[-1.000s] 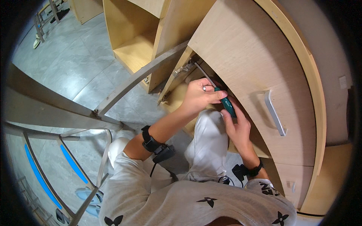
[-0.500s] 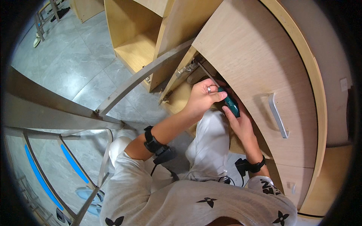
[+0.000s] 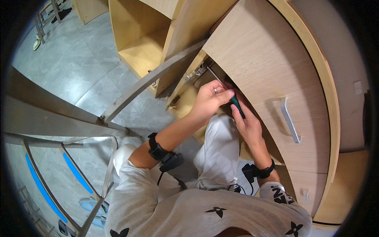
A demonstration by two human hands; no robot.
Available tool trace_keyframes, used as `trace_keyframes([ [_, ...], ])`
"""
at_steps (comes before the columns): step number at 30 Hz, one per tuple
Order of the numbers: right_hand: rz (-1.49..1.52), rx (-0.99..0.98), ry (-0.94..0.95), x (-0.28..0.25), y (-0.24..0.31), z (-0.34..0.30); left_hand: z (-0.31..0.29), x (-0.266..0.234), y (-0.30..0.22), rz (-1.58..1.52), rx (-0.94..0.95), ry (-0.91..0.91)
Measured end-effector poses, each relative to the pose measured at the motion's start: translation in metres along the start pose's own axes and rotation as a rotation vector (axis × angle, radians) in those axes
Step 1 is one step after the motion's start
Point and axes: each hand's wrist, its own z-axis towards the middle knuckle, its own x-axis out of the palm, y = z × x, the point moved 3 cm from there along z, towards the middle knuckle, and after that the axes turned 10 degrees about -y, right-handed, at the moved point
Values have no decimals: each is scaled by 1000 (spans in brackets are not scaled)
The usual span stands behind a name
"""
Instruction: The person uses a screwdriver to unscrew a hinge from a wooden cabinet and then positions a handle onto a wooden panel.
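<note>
A green-handled screwdriver (image 3: 237, 106), center frame, has swung its tip up toward the cabinet door hinge (image 3: 196, 73); both the left hand (image 3: 209, 100) and right hand (image 3: 246, 124) grip it, suggesting work on the screw resumes.

Green screwdriver handle (image 3: 237, 107); tan wood door (image 3: 272, 67), silver pull (image 3: 290, 125) at 3 o'clock; grey shirt (image 3: 205, 213), black flowers.

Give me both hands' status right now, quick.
Left hand: closed, pinching the screwdriver where shaft meets handle, beside the cabinet door.
Right hand: closed, its grip around the screwdriver's green handle.
</note>
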Motion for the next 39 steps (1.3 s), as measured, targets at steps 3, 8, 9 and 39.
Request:
trace_keyframes([
  [3, 286, 42, 84, 4, 2, 8, 6, -3, -6, -137, -3, -54],
  [8, 615, 257, 294, 8, -7, 15, 9, -11, -9, -173, -15, -97],
  [9, 233, -201, 97, 5, -4, 17, 10, -11, -9, -175, -13, -102],
  [39, 179, 31, 6, 1, -48, 20, 32, -50, 14, -704, -80, -208],
])
